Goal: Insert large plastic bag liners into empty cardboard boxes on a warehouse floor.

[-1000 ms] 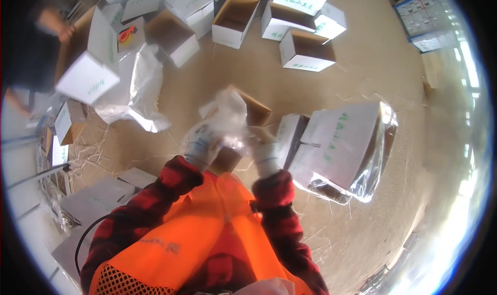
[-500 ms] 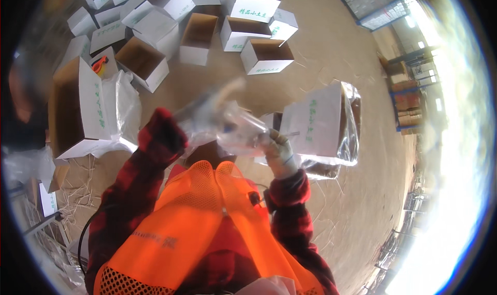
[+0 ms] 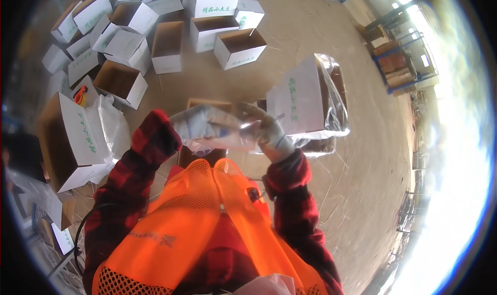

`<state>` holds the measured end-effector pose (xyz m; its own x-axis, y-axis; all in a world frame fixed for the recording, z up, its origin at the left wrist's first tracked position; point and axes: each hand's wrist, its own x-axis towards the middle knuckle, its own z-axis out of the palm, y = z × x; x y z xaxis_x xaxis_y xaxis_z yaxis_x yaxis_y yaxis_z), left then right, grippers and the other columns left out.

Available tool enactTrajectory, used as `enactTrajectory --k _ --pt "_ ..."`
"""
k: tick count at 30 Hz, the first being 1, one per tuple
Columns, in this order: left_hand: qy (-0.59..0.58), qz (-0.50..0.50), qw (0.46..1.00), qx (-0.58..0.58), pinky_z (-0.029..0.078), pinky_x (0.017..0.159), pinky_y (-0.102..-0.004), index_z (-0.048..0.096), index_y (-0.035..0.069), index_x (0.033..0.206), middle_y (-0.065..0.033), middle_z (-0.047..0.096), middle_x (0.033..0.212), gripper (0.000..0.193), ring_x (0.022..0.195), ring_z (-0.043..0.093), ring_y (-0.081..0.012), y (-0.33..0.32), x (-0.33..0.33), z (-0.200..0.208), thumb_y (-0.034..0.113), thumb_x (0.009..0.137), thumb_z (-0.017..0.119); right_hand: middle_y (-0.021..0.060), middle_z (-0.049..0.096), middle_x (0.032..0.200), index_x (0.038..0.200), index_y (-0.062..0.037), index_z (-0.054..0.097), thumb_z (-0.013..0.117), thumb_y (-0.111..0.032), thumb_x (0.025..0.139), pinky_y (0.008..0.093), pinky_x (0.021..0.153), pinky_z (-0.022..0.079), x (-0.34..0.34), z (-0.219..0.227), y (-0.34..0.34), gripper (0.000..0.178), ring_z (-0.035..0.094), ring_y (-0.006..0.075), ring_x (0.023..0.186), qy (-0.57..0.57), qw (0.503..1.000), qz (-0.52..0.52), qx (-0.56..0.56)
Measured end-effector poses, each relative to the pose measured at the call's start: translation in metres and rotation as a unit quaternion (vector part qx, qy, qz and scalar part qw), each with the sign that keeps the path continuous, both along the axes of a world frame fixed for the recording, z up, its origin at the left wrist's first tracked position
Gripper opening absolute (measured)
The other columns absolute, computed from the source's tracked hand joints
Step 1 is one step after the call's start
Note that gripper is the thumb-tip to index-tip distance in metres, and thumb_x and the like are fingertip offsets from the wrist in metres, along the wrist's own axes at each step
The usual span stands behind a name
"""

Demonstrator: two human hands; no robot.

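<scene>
Both my hands wear pale work gloves and are close together in front of my chest. Clear plastic film [image 3: 230, 140], apparently a bag, is stretched between them. My left hand [image 3: 204, 123] has its fingers closed on the film, slightly blurred. My right hand [image 3: 270, 133] pinches the other side, fingers bent inward. A thin grey strip shows beside its fingertips; I cannot make out what it is. Below the hands stands an open cardboard box [image 3: 209, 103], mostly hidden by them. Right of my right hand is a white carton [image 3: 292, 95] with a clear plastic liner [image 3: 336, 95] over its edge.
At the left, a large white carton [image 3: 83, 132] lies open beside loose clear plastic [image 3: 115, 124]. An orange tape dispenser-like object [image 3: 80, 95] rests behind it. Several open white cartons [image 3: 240, 49] crowd the far floor. Shelving with brown boxes [image 3: 396, 67] stands at the far right.
My left hand has come down, and its glove is less blurred. The film between the hands now hangs lower and tighter. The surroundings have shifted left and up in view.
</scene>
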<state>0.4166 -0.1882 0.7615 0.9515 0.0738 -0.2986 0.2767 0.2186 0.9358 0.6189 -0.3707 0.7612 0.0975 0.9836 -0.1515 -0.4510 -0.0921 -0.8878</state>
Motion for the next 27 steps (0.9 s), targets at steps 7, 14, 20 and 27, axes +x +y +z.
enactTrajectory --k 7,14,20,27 --pt "-0.178 0.207 0.849 0.452 0.059 0.087 -0.0371 0.077 0.005 0.125 -0.0114 0.080 0.110 0.032 0.099 0.076 -0.0247 0.005 -0.012 -0.021 0.001 0.094 0.068 0.0073 0.073 0.109 0.130 0.0010 0.067 0.072 -0.009 0.099 0.0338 0.082 0.059 0.024 -0.038 -0.031 0.034 0.070 0.0177 0.097 -0.159 0.892 -0.412 -0.093" --pt "-0.195 0.138 0.781 0.577 0.053 0.068 -0.0351 0.079 0.013 0.123 -0.0082 0.064 0.079 0.036 0.076 0.066 -0.0231 -0.054 0.003 -0.041 0.007 0.088 0.079 0.0104 0.067 0.122 0.141 -0.0004 0.058 0.075 -0.031 0.100 0.0363 0.096 0.056 -0.013 -0.065 -0.026 0.053 0.065 0.0221 0.112 -0.120 0.926 -0.313 -0.172" --pt "-0.132 0.132 0.960 0.209 0.057 0.091 -0.0305 0.076 0.005 0.127 -0.0063 0.080 0.114 0.027 0.098 0.073 -0.0140 -0.003 -0.010 -0.052 0.012 0.101 0.072 0.0149 0.056 0.146 0.162 -0.0056 0.036 0.088 -0.008 0.083 0.0380 0.109 0.049 0.015 -0.062 -0.041 0.095 0.058 0.0242 0.124 -0.322 0.929 -0.181 -0.025" --pt "-0.054 0.080 0.973 0.211 0.053 0.070 -0.0212 0.076 0.006 0.128 0.0024 0.079 0.117 0.027 0.083 0.062 0.0003 0.052 -0.010 -0.044 0.019 0.105 0.070 0.0071 0.076 0.095 0.111 0.0034 0.073 0.074 -0.014 0.101 0.0312 0.089 0.052 -0.001 -0.039 -0.009 0.020 0.069 0.0157 0.091 -0.094 0.970 -0.185 -0.127"
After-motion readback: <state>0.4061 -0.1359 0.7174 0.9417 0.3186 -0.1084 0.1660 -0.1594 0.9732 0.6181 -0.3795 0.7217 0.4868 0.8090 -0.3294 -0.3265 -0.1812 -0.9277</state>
